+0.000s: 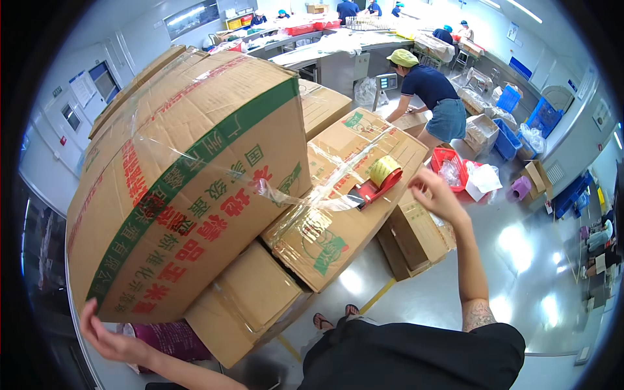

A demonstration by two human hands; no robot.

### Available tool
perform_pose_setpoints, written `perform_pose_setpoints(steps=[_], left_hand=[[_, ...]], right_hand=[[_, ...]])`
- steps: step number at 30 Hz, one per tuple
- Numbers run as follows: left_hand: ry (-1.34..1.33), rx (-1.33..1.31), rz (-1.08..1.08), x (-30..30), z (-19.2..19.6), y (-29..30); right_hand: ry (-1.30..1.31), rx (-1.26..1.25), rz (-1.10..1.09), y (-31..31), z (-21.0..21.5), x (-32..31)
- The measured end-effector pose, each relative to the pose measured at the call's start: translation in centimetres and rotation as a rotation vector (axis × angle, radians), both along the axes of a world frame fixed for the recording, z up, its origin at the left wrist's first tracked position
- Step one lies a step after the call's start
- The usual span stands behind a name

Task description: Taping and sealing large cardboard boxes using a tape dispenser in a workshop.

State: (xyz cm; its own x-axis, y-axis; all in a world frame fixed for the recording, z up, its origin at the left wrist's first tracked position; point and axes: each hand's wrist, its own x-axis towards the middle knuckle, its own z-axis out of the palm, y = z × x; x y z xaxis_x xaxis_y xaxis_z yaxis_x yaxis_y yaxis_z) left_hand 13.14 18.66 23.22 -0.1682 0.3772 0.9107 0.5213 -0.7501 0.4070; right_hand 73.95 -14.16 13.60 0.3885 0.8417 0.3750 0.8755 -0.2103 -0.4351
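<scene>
A large cardboard box with red and green print and a green band stands tilted on top of other cartons. My left hand holds its lower left corner from below. A red tape dispenser with a yellowish roll rests on a second printed carton to the right. A strip of clear tape stretches from it back to the large box. My right hand hovers just right of the dispenser, fingers apart, not gripping it.
Plain cartons lie under the stack, and another one sits on the floor. A person in a green cap bends over a box behind. A red basket, blue crates and workbenches with other workers stand farther back.
</scene>
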Motion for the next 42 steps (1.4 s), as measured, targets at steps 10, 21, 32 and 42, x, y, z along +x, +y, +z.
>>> perform_pose_setpoints(steps=[10, 21, 32, 42], left_hand=[[0.632, -0.105, -0.049, 16.1, 8.0, 0.9], [0.839, -0.357, -0.287, 17.5, 10.6, 4.5], [0.661, -0.288, -0.34, 16.9, 9.3, 5.8], [0.829, -0.307, -0.258, 16.6, 9.1, 8.7]], right_hand=[[-0.391, 0.016, 0.219, 3.6, -7.9, 2.1], [-0.563, -0.142, 0.47, 9.4, -5.5, 8.7], [-0.712, -0.087, 0.532, 9.8, -2.6, 8.0], [0.122, -0.243, 0.152, -16.5, 7.3, -6.5]])
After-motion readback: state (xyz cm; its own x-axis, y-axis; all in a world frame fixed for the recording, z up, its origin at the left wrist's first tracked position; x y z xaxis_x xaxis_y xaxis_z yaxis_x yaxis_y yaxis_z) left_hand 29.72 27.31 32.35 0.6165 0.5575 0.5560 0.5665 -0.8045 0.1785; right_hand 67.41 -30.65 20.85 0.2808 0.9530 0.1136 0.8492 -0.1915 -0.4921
